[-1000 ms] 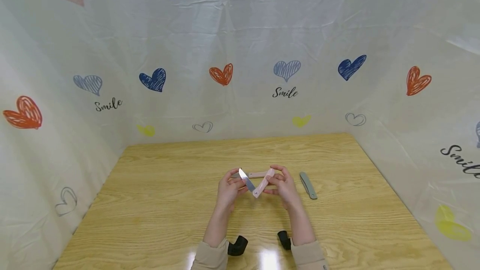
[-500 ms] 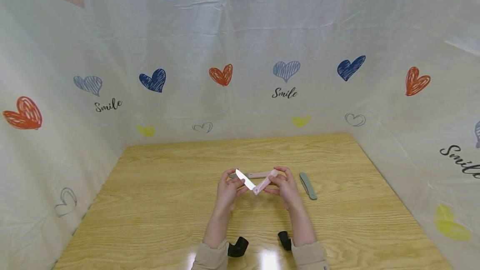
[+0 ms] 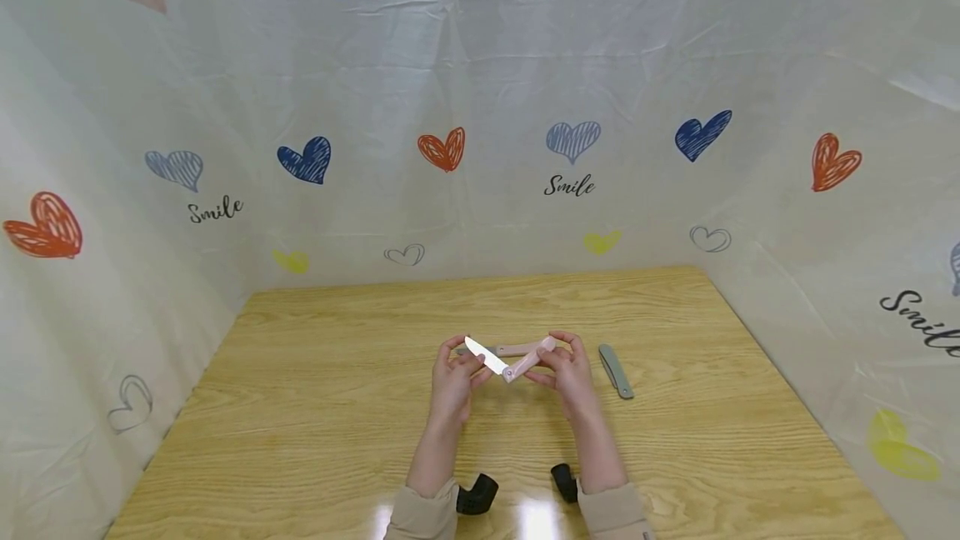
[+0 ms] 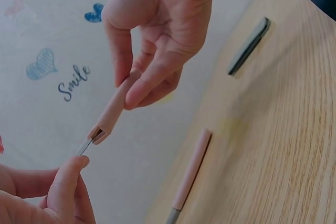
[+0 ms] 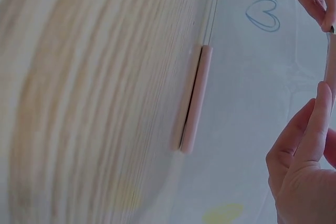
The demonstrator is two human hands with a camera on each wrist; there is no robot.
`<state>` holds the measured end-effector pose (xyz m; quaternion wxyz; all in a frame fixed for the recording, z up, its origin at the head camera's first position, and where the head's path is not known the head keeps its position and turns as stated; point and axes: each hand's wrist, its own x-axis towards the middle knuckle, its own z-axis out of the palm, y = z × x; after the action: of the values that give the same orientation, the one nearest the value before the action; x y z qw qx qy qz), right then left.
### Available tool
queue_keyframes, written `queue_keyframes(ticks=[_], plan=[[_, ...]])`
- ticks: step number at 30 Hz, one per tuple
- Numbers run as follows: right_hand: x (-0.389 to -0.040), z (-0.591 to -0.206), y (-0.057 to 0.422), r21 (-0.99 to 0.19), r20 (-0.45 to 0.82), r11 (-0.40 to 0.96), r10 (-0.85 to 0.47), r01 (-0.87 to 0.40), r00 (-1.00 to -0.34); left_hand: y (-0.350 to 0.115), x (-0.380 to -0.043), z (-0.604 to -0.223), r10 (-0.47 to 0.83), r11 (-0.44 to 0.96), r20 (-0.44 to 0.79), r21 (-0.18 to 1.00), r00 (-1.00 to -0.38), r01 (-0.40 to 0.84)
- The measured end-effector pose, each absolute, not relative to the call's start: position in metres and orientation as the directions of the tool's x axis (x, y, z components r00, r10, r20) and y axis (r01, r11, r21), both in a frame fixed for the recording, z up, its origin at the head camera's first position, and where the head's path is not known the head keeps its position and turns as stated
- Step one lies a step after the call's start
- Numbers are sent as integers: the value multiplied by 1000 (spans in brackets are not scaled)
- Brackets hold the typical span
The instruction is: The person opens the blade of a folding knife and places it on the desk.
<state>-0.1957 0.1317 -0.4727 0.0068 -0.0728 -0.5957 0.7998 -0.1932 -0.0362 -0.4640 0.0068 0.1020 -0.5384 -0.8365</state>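
Both hands hold a pink folding knife (image 3: 527,362) above the table, its blade swung partly out at a wide angle. The left hand (image 3: 453,383) pinches the bright blade (image 3: 486,355) between thumb and fingers. On the other side, the right hand (image 3: 572,373) grips the far end of the pink handle (image 4: 116,107). Behind them on the table lies a second pink folding knife (image 5: 197,100) with its blade out. To the right of the right hand rests a folded green folding knife (image 3: 617,372).
The wooden table (image 3: 315,415) reaches back to a white curtain (image 3: 495,65) printed with hearts and "Smile". Black curved pieces (image 3: 477,494) sit at both wrists by the beige sleeves (image 3: 423,513).
The blade of the held knife has opened wider from its handle, its tip moving left. The hands have spread slightly apart. The knives on the table have stayed put.
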Motion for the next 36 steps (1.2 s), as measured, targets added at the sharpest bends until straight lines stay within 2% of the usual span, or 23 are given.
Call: queue_keyframes(ticks=[18, 36], plan=[[-196, -472, 123, -929, -91, -369, 173, 21, -981, -34, -196, -465, -207, -535, -161, 844, -965, -26], [-197, -471, 109, -893, -90, -447, 301, -57, -949, -29, -196, -467, -285, -584, -174, 811, -943, 27]])
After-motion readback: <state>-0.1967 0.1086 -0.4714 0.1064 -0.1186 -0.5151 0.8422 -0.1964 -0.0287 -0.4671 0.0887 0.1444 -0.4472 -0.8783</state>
